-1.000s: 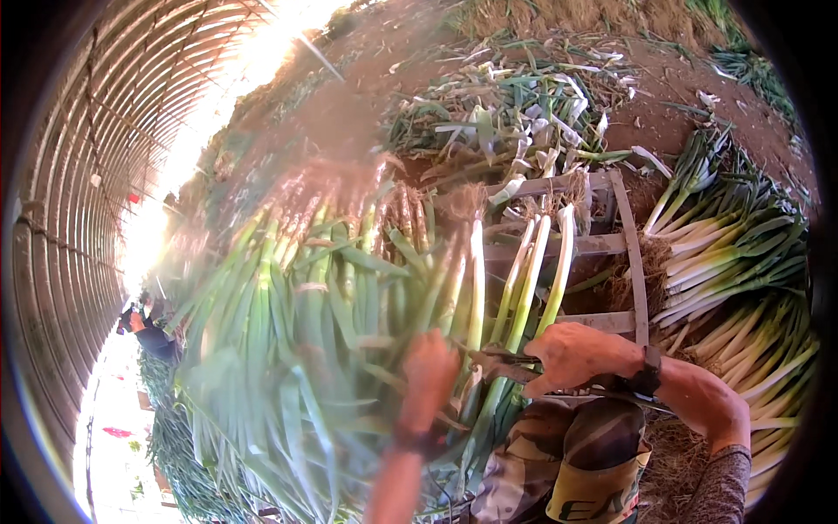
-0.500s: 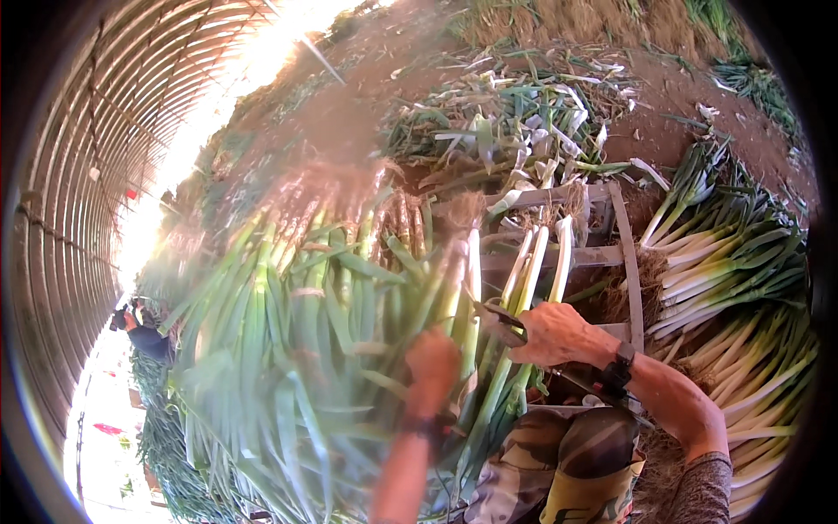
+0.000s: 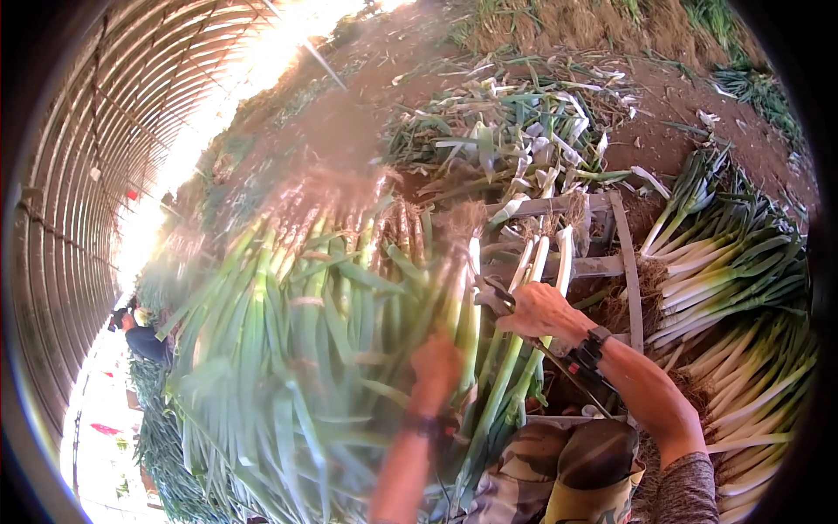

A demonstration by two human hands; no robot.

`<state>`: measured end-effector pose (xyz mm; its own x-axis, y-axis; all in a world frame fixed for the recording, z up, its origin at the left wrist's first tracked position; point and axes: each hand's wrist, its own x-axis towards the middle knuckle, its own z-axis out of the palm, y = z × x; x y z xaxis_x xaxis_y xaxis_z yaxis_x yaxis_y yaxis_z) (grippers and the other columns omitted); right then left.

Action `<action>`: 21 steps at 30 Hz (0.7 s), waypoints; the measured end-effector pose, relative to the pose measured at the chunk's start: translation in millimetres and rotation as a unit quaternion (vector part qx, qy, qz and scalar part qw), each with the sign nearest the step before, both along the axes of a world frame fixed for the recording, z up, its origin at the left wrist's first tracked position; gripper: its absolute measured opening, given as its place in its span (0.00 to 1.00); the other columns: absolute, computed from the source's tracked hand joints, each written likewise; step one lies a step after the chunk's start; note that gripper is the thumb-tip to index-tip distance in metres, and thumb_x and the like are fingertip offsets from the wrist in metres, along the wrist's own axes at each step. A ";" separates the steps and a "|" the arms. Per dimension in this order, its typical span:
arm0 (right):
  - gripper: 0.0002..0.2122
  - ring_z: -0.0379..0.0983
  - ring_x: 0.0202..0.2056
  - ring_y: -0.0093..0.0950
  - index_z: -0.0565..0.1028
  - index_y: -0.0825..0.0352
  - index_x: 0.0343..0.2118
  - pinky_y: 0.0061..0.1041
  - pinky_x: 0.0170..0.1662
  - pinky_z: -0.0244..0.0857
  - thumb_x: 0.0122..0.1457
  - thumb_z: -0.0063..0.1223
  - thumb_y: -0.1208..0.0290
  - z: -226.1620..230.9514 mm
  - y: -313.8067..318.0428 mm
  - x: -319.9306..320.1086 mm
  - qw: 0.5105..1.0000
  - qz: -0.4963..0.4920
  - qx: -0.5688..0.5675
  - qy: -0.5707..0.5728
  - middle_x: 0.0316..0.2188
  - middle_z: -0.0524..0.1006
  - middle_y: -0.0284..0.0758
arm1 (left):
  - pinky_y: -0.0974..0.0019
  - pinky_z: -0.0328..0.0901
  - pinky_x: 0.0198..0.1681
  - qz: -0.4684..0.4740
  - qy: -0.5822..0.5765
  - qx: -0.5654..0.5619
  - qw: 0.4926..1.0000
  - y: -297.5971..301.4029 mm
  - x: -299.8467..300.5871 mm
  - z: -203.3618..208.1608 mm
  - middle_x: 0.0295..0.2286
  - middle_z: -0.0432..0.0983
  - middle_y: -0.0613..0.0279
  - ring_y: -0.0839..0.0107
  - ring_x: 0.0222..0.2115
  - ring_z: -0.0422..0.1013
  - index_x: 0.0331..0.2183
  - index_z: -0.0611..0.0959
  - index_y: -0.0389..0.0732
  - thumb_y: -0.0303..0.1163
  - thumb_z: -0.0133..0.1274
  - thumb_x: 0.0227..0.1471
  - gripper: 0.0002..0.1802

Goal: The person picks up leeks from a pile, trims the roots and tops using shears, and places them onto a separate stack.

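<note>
Long leeks with white stems and green leaves lie side by side in front of me, roots pointing away. My left hand point(image 3: 436, 368), blurred by a smear, is closed around the lower part of a leek point(image 3: 456, 293) at the right edge of the big pile. A dark metal hand tool point(image 3: 497, 295) is in the closed fingers of my right hand point(image 3: 547, 313), its tip near that leek's stem. From under this hand a thin hose or rod point(image 3: 572, 377) runs down to the right. Several whiter leeks point(image 3: 566, 253) lie beside the tool on a frame.
A metal frame point(image 3: 630, 271) edges the work spot on the right. Beyond it lie cleaned-looking leeks point(image 3: 733, 271) in bunches. Stripped leaves point(image 3: 524, 113) are heaped ahead on brown soil. The large leek pile point(image 3: 262, 349) fills the left. Far left, another person point(image 3: 144, 336) works under the arched roof.
My right hand and the tool have shifted a little up and to the left, and more of the thin hose or rod shows below. My left hand has barely moved.
</note>
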<state>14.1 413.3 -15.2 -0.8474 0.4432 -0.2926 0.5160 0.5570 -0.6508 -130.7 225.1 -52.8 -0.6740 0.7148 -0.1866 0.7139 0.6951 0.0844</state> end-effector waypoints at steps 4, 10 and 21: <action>0.17 0.67 0.17 0.20 0.80 0.69 0.31 0.25 0.19 0.61 0.55 0.55 0.57 9.4 3.8 -4.8 0.999 0.017 0.017 -0.028 0.16 0.73 0.29 | 0.40 0.69 0.39 -0.018 -0.018 -0.029 0.999 4.7 -11.4 5.0 0.31 0.81 0.40 0.42 0.33 0.78 0.55 0.69 0.36 0.34 0.50 0.51 0.30; 0.19 0.72 0.20 0.27 0.80 0.70 0.33 0.29 0.24 0.67 0.56 0.57 0.54 25.6 -16.9 34.7 0.992 0.071 -0.096 -0.032 0.20 0.76 0.33 | 0.44 0.70 0.30 -0.041 0.055 0.021 0.997 -3.7 -16.9 2.3 0.24 0.80 0.44 0.45 0.28 0.79 0.54 0.73 0.36 0.33 0.51 0.50 0.28; 0.19 0.76 0.22 0.37 0.80 0.70 0.28 0.37 0.30 0.69 0.50 0.60 0.53 50.6 -30.7 32.9 0.993 0.065 -0.093 -0.034 0.18 0.77 0.43 | 0.47 0.71 0.28 -0.076 0.112 0.066 0.989 -12.6 -15.4 -22.3 0.30 0.79 0.46 0.47 0.26 0.78 0.54 0.73 0.35 0.31 0.52 0.49 0.29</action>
